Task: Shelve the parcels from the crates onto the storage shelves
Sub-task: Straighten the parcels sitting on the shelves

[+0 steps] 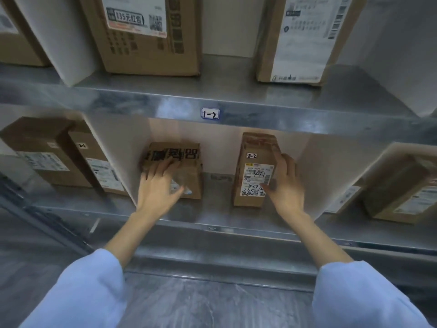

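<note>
Two cardboard parcels stand in the middle bay of the lower metal shelf (212, 209). The left parcel (186, 166) is squat with bold black print on top. My left hand (158, 185) lies on its near left face, fingers spread and fairly straight. The right parcel (255, 169) is tall and narrow, with a white shipping label and a small tag reading 2-2. My right hand (286, 183) holds its right side, fingers on the side and thumb across the labelled front.
White dividers (113, 147) wall the bay on both sides. Neighbouring bays hold more parcels at the left (54, 157) and right (402, 185). The upper shelf (236, 91), tagged 1-2, carries large boxes (146, 34). Below lies a grey marbled floor (212, 304).
</note>
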